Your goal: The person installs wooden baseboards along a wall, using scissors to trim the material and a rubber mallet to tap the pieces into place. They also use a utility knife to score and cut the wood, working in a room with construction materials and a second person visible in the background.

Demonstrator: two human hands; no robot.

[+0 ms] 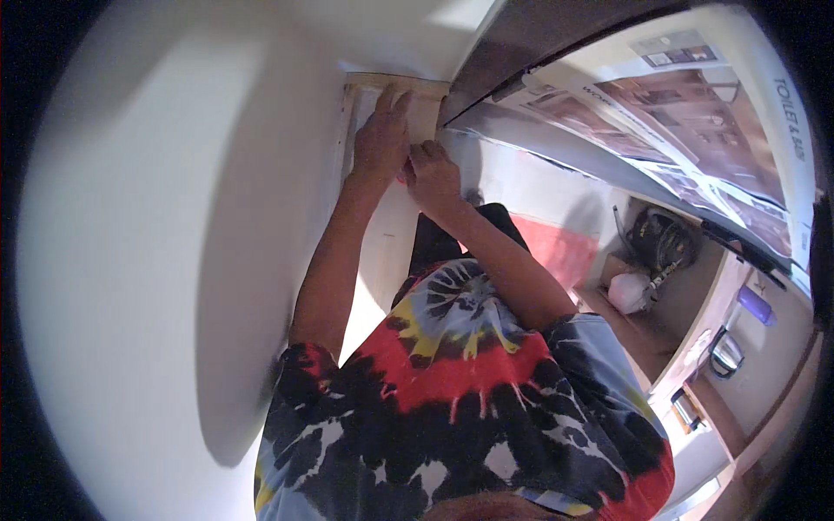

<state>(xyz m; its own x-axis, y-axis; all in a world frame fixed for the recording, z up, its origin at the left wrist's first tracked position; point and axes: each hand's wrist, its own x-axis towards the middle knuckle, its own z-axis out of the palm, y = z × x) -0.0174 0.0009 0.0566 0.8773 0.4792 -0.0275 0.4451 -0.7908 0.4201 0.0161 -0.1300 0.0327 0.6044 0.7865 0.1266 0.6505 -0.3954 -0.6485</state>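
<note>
My left hand (380, 143) lies against a narrow pale panel (387, 239), its index and middle fingers stretched toward the light wooden strip (424, 88) across the panel's far end. Close beside it, my right hand (436, 181) has its fingers curled in. A small bit of red (402, 179) shows between the two hands; I cannot make out what it belongs to. What the right fingertips grip is hidden by the fingers themselves.
A white wall (130, 260) with a large shadow rises on the left. A dark-framed panel with printed picture sheets (695, 130) leans in at the upper right. Shelving at the right holds a black bag (662, 239), a shiny metal container (726, 356) and a purple item (756, 306).
</note>
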